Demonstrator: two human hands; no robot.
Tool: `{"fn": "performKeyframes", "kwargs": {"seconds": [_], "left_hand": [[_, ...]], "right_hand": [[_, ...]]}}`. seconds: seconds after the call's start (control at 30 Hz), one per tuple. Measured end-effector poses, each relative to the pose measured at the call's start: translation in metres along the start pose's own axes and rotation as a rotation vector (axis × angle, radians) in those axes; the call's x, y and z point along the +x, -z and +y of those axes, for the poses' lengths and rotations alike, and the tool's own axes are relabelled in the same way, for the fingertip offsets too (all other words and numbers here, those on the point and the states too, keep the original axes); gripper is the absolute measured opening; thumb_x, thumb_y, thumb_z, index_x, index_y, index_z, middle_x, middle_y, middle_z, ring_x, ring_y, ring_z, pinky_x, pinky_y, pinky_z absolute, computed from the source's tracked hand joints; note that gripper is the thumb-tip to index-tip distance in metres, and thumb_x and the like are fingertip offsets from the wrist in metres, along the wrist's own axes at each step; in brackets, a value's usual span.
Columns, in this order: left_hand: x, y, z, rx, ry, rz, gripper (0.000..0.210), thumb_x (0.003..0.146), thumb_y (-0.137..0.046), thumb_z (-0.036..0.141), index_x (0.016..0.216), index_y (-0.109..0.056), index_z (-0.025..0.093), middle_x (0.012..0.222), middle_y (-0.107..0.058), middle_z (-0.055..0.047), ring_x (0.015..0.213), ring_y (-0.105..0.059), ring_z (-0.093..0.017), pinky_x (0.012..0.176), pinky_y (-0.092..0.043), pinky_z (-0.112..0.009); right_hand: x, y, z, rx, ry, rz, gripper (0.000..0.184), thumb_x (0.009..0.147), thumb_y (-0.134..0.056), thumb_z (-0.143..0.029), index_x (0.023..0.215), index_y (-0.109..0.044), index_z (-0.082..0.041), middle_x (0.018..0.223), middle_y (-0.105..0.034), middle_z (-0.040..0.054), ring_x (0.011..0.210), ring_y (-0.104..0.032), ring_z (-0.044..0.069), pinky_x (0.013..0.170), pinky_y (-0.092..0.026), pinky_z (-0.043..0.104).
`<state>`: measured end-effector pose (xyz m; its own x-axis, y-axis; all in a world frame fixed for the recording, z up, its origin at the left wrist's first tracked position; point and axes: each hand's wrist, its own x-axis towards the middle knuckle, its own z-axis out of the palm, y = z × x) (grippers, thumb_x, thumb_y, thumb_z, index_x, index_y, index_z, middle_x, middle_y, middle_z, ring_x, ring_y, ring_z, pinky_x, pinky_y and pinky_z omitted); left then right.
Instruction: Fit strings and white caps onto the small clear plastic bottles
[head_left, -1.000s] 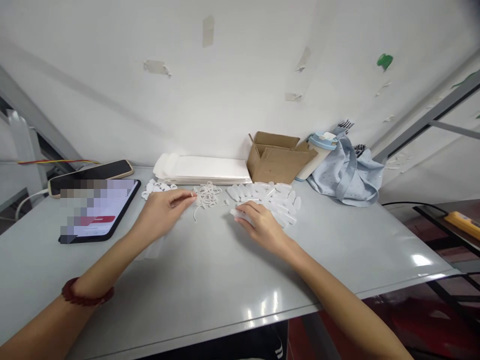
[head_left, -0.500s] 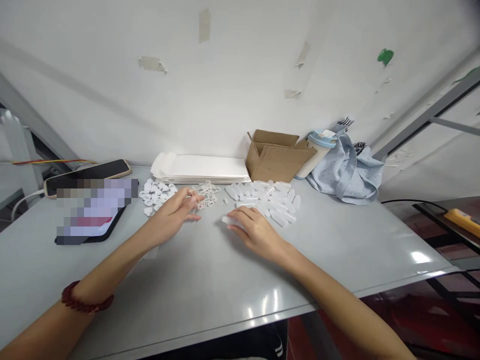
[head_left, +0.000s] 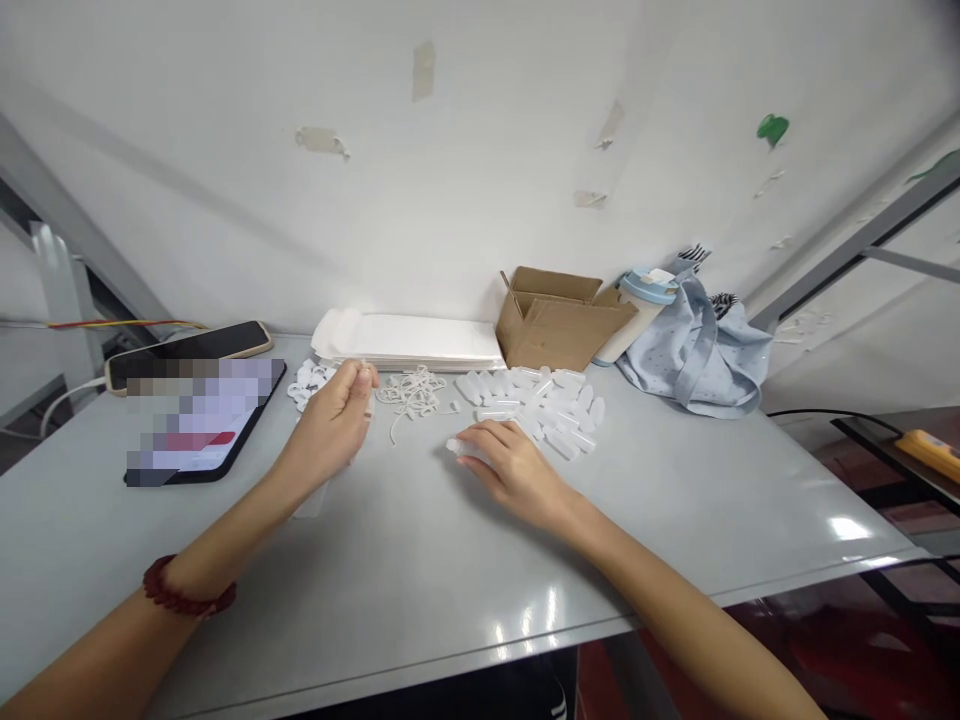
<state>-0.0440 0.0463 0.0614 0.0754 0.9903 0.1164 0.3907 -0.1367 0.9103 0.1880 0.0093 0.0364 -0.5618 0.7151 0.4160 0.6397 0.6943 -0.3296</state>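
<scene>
My left hand (head_left: 336, 408) is closed, thumb against its curled fingers, in front of a pile of small white plastic pieces (head_left: 306, 382). What it pinches, if anything, is hidden. Right of it lies a tangle of thin white cords (head_left: 414, 393), one strand trailing toward me. My right hand (head_left: 514, 468) rests low over the table, its fingers wrapped around a small translucent plastic tube (head_left: 453, 446) whose white end pokes out to the left. Just beyond that hand spreads a heap of similar translucent tubes (head_left: 559, 412).
A stack of flat white boxes (head_left: 427, 338) and an open cardboard box (head_left: 562, 325) stand along the wall. Beside them are a cup with a blue lid (head_left: 637, 305) and a light blue cloth bag (head_left: 697, 360). Two phones, one with a lit screen (head_left: 206, 420), lie at left.
My left hand has drawn back left from the cords and closed its fingers. One cord strand now stretches out toward me. The right hand stays around its tube. The view has shifted slightly.
</scene>
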Motion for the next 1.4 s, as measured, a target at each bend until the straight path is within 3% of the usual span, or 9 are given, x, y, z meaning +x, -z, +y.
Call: {"fn": "performKeyframes", "kwargs": {"seconds": [0.07, 0.17, 0.3, 0.43, 0.67, 0.87, 1.07, 1.27, 1.4], "left_hand": [[0.002, 0.000, 0.000, -0.009, 0.009, -0.027, 0.030, 0.093, -0.031, 0.052, 0.089, -0.043, 0.025, 0.038, -0.043, 0.010, 0.031, -0.047, -0.014, 0.037, -0.039, -0.022], [0.003, -0.002, 0.000, 0.019, -0.006, -0.064, 0.030, 0.091, -0.037, 0.052, 0.092, -0.047, 0.024, 0.063, -0.064, 0.003, 0.045, -0.061, -0.015, 0.045, -0.046, -0.025], [0.002, -0.002, 0.001, 0.193, -0.014, -0.048, 0.034, 0.085, -0.047, 0.052, 0.093, -0.062, 0.022, 0.070, -0.068, 0.000, 0.043, -0.055, -0.013, 0.045, -0.043, -0.025], [0.003, -0.002, 0.002, 0.184, -0.090, 0.030, 0.035, 0.080, -0.053, 0.051, 0.085, -0.069, 0.021, 0.091, -0.070, -0.006, 0.056, -0.060, -0.015, 0.051, -0.048, -0.027], [-0.004, -0.012, 0.009, -0.152, -0.033, -0.002, 0.031, 0.082, -0.057, 0.047, 0.086, -0.065, 0.018, 0.085, -0.071, -0.004, 0.076, -0.069, -0.020, 0.074, -0.058, -0.032], [-0.018, -0.020, 0.019, -0.337, 0.071, -0.114, 0.031, 0.087, -0.052, 0.050, 0.089, -0.052, 0.020, 0.074, -0.072, -0.003, 0.065, -0.070, -0.019, 0.069, -0.059, -0.036], [-0.024, -0.022, 0.020, -0.338, 0.046, -0.167, 0.029, 0.090, -0.046, 0.051, 0.092, -0.049, 0.022, 0.077, -0.073, -0.002, 0.077, -0.071, -0.021, 0.069, -0.059, -0.036], [-0.028, -0.027, 0.021, -0.173, -0.032, -0.097, 0.026, 0.090, -0.047, 0.046, 0.091, -0.058, 0.022, 0.090, -0.072, -0.003, 0.089, -0.069, -0.021, 0.072, -0.057, -0.031], [-0.033, -0.031, 0.025, -0.262, 0.004, -0.060, 0.025, 0.090, -0.048, 0.046, 0.090, -0.056, 0.022, 0.088, -0.073, -0.002, 0.091, -0.069, -0.021, 0.075, -0.057, -0.032]], "right_hand": [[0.000, 0.000, 0.000, 0.001, -0.003, -0.005, 0.018, 0.094, -0.046, -0.018, 0.110, -0.054, -0.016, 0.101, -0.066, 0.0113, 0.091, -0.061, 0.021, 0.079, -0.047, 0.038], [0.001, 0.000, -0.001, 0.002, -0.007, -0.012, 0.019, 0.094, -0.046, -0.018, 0.111, -0.054, -0.016, 0.102, -0.066, 0.0113, 0.092, -0.061, 0.021, 0.079, -0.047, 0.038], [0.001, -0.001, -0.001, 0.001, 0.001, -0.007, 0.017, 0.094, -0.047, -0.018, 0.109, -0.054, -0.015, 0.103, -0.066, 0.0116, 0.093, -0.062, 0.021, 0.079, -0.047, 0.038], [0.001, -0.002, 0.000, 0.009, 0.009, 0.006, 0.016, 0.094, -0.047, -0.018, 0.108, -0.054, -0.015, 0.103, -0.066, 0.0114, 0.093, -0.061, 0.022, 0.079, -0.048, 0.039], [0.000, 0.000, -0.006, 0.113, -0.038, 0.083, 0.021, 0.094, -0.048, -0.022, 0.114, -0.051, -0.016, 0.098, -0.063, 0.0109, 0.085, -0.061, 0.020, 0.074, -0.052, 0.035], [-0.001, -0.004, -0.009, 0.216, -0.058, 0.136, 0.026, 0.093, -0.050, -0.025, 0.118, -0.048, -0.018, 0.099, -0.063, 0.0099, 0.090, -0.063, 0.020, 0.075, -0.054, 0.035], [-0.002, -0.004, -0.012, 0.261, -0.076, 0.153, 0.026, 0.093, -0.051, -0.026, 0.118, -0.049, -0.020, 0.097, -0.063, 0.0085, 0.090, -0.063, 0.020, 0.075, -0.055, 0.037], [-0.001, -0.003, -0.021, 0.367, -0.064, 0.177, 0.026, 0.091, -0.054, -0.022, 0.117, -0.050, -0.020, 0.102, -0.064, 0.0080, 0.089, -0.063, 0.018, 0.078, -0.055, 0.035], [-0.002, -0.005, -0.023, 0.372, -0.051, 0.154, 0.028, 0.091, -0.053, -0.022, 0.119, -0.049, -0.021, 0.104, -0.064, 0.0081, 0.091, -0.064, 0.018, 0.079, -0.055, 0.036]]}}
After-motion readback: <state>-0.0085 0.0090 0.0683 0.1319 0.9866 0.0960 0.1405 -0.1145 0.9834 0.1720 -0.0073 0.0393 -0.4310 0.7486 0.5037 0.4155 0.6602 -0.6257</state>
